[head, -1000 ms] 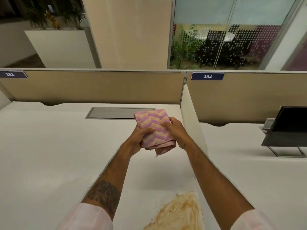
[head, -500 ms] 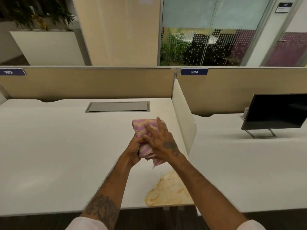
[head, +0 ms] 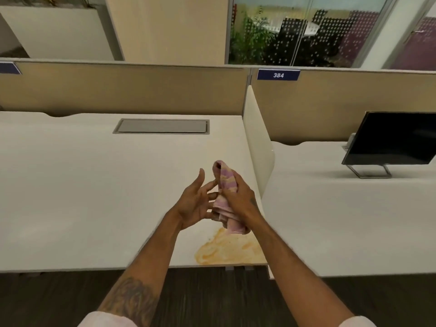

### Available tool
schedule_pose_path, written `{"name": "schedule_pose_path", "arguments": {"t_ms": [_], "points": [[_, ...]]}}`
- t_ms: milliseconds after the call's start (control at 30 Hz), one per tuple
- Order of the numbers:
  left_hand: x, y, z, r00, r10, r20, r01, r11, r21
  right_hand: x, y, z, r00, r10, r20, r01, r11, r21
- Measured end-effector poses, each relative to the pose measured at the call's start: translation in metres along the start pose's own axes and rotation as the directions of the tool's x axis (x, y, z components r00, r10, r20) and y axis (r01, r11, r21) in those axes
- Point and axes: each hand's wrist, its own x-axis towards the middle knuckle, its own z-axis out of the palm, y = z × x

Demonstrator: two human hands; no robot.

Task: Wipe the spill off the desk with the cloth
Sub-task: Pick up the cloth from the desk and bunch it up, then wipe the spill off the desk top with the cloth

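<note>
Right hand (head: 238, 197) clutches bunched, seemingly terry cloth (head: 226, 185) above smeared spill (head: 226, 251).

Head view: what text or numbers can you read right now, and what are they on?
"384": white digits on the blue plate on the right partition panel.
Blue plate at the far left edge: cut off, nothing readable.
Nothing readable on the cloth, monitor or desk.

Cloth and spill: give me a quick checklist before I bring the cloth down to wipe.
1. Cloth held by right hand: ok.
2. Left hand free, fingers spread: ok.
3. Spill in view at the desk's front right corner: ok.
4. Cloth touching spill: not ok, hangs above.
5. Cloth bunched, not flat: not ok.
6. Spill over the desk edge: cannot tell.
</note>
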Motion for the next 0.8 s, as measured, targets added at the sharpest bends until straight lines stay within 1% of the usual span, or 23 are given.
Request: {"name": "schedule_pose_path", "arguments": {"t_ms": [33, 67, 100, 133, 167, 200, 233, 267, 300, 333, 400, 433, 467, 533, 633, 667, 733, 800], "points": [[0.002, 0.0, -0.002, 0.998, -0.022, -0.059, 0.029, 0.993, 0.115, 0.005, 0.007, -0.006, 0.999, 0.05, 0.003, -0.05, 0.996, 0.067], [0.003, 0.0, -0.003, 0.991, -0.018, -0.132, 0.05, 0.969, 0.242, 0.009, 0.014, -0.014, 0.996, 0.091, 0.004, -0.091, 0.991, 0.095], [0.004, -0.001, -0.006, 0.976, 0.021, -0.215, 0.061, 0.927, 0.369, 0.013, 0.019, -0.022, 0.994, 0.113, 0.002, -0.112, 0.99, 0.084], [0.005, -0.004, -0.011, 0.947, 0.09, -0.307, 0.075, 0.87, 0.487, 0.018, 0.025, -0.03, 0.993, 0.121, 0.0, -0.121, 0.991, 0.049], [0.005, -0.009, -0.018, 0.901, 0.177, -0.395, 0.103, 0.799, 0.593, 0.021, 0.029, -0.036, 0.993, 0.122, 0.0, -0.122, 0.993, 0.005], [0.004, -0.016, -0.029, 0.85, 0.269, -0.453, 0.143, 0.709, 0.69, 0.025, 0.034, -0.04, 0.993, 0.116, 0.002, -0.115, 0.992, -0.053], [0.003, -0.026, -0.043, 0.81, 0.339, -0.478, 0.203, 0.604, 0.771, 0.029, 0.038, -0.042, 0.995, 0.099, 0.01, -0.097, 0.985, -0.14], [0.001, -0.037, -0.057, 0.786, 0.378, -0.489, 0.278, 0.491, 0.826, 0.033, 0.043, -0.042, 0.997, 0.077, 0.024, -0.068, 0.964, -0.256], [-0.001, -0.048, -0.07, 0.773, 0.399, -0.493, 0.349, 0.381, 0.856, 0.037, 0.05, -0.042, 0.997, 0.057, 0.046, -0.035, 0.921, -0.388], [-0.004, -0.059, -0.084, 0.767, 0.418, -0.487, 0.408, 0.268, 0.873, 0.043, 0.059, -0.04, 0.996, 0.043, 0.074, 0.001, 0.854, -0.52], [-0.01, -0.079, -0.104, 0.776, 0.45, -0.442, 0.479, 0.034, 0.877, 0.054, 0.082, -0.033, 0.988, 0.057, 0.146, 0.067, 0.689, -0.722], [-0.012, -0.087, -0.111, 0.786, 0.456, -0.418, 0.493, -0.053, 0.869, 0.056, 0.093, -0.028, 0.982, 0.078, 0.174, 0.09, 0.618, -0.781], [-0.015, -0.093, -0.117, 0.792, 0.46, -0.401, 0.499, -0.108, 0.86, 0.056, 0.105, -0.022, 0.976, 0.092, 0.198, 0.114, 0.558, -0.822], [-0.017, -0.103, -0.124, 0.793, 0.457, -0.403, 0.519, -0.159, 0.84, 0.053, 0.125, -0.011, 0.97, 0.075, 0.23, 0.169, 0.473, -0.865], [-0.019, -0.118, -0.131, 0.794, 0.416, -0.444, 0.55, -0.179, 0.816, 0.046, 0.144, -0.001, 0.965, -0.006, 0.263, 0.244, 0.392, -0.887], [-0.019, -0.122, -0.133, 0.792, 0.407, -0.454, 0.554, -0.166, 0.816, 0.046, 0.147, 0.0, 0.965, -0.015, 0.261, 0.248, 0.373, -0.894], [-0.019, -0.128, -0.134, 0.785, 0.401, -0.472, 0.558, -0.127, 0.82, 0.045, 0.146, 0.003, 0.977, 0.006, 0.215, 0.198, 0.363, -0.91], [-0.018, -0.132, -0.136, 0.778, 0.406, -0.479, 0.567, -0.126, 0.814, 0.046, 0.145, 0.007, 0.984, 0.02, 0.175, 0.155, 0.371, -0.916]]}}
